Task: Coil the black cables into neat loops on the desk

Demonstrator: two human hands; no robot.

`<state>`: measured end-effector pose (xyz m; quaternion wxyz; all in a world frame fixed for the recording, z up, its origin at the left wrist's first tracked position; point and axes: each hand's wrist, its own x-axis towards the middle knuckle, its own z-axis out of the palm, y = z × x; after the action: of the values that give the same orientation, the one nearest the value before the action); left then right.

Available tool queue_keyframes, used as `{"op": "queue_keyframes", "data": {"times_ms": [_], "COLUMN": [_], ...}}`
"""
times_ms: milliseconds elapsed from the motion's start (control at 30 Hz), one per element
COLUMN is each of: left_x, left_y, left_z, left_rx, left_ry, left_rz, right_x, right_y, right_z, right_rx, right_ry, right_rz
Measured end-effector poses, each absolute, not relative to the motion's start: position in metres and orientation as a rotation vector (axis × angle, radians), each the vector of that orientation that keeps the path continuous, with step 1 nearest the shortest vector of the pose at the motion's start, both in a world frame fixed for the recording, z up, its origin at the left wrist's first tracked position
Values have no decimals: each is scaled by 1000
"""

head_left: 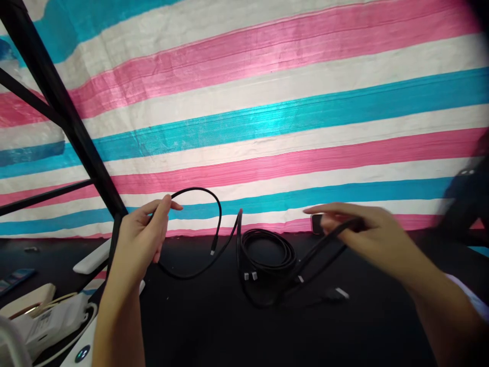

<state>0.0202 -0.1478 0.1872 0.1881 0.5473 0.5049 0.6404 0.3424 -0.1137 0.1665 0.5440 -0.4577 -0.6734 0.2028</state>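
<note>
My left hand [144, 232] is raised over the black table and pinches a thin black cable [202, 193]. The cable arcs up from the fingers and drops to a small silver plug [213, 252] hanging in the air. My right hand [362, 229] is blurred, with its fingers closed around several black cable strands [324, 247] that slope down to the left. A coiled bundle of black cable [267, 250] lies on the table between the hands, with white-tipped connectors [250, 276] showing at its front.
A pink, white and blue striped sheet [267, 102] hangs behind the black tabletop [229, 326]. A black metal frame [57, 102] slants down on the left. White devices and cords [46, 321] lie at the lower left. A dark blurred shape [466, 199] sits at the right edge.
</note>
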Motion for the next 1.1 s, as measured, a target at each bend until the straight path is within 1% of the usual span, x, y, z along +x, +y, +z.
{"op": "queue_keyframes", "data": {"times_ms": [100, 200, 300, 400, 500, 600, 667, 767, 867, 933, 1100], "left_x": [38, 55, 63, 60, 54, 51, 52, 57, 66, 77, 111], "left_y": [-162, -174, -176, -167, -157, -152, -150, -149, -149, -151, -157], "left_z": [191, 192, 190, 189, 190, 190, 188, 184, 180, 177, 166], "left_rx": [1610, 1646, 1628, 1568, 1466, 1449, 1536, 1785, 1987, 2034, 1871], "left_ry": [1290, 1206, 1156, 1036, 880, 740, 704, 846, 1031, 1061, 1070], "left_rz": [2030, 2174, 2239, 2260, 2309, 2328, 2243, 1937, 1546, 1345, 1141], "right_x": [321, 305, 296, 293, 292, 290, 288, 283, 281, 281, 286], "right_y": [-119, -124, -128, -126, -118, -110, -108, -111, -115, -117, -119], "right_z": [160, 155, 154, 151, 147, 143, 141, 140, 141, 144, 150], "right_rx": [-1066, -1025, -934, -904, -905, -745, -633, -630, -731, -828, -1108], "right_ry": [-1974, -2142, -2252, -2260, -2183, -2100, -2059, -2003, -1883, -1788, -1682], "right_rz": [418, 296, 241, 210, 76, 0, 89, 280, 370, 399, 489]}}
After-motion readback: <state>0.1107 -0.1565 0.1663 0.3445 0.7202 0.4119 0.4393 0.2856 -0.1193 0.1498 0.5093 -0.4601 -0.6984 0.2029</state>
